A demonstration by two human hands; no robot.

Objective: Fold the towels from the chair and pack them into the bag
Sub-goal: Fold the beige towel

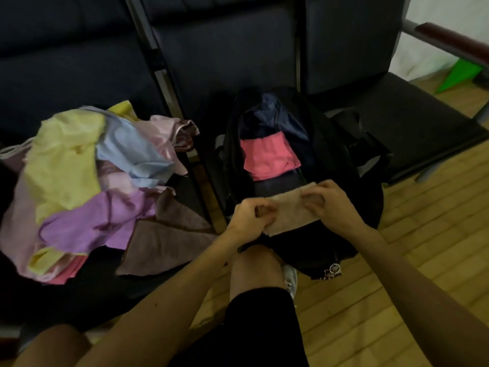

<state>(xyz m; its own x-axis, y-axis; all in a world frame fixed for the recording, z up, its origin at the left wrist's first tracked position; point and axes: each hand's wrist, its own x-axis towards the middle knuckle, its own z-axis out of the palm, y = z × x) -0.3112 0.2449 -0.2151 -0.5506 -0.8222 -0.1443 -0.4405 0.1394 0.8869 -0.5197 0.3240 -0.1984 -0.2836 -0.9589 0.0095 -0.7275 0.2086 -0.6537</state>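
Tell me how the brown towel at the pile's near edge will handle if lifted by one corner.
Probably floppy: the brown towel lies creased and draped flat. Likely light, being thin cloth. It may drag the purple towel lying against its edge.

On my feed, a row of dark padded chairs [225,49] fills the top of the frame, their backs nearly black in the dim light. A grey metal post [156,62] slants down between two backrests at upper left. At upper right I see a reddish-brown armrest [449,38] on a grey metal arm, with a white wall [434,59] behind it. A bright green shape [460,75] sits at the foot of the wall; I cannot tell what it is. The rightmost seat [410,128] is flat and black. The floor [410,260] is pale wooden boards across the right and bottom of the frame.
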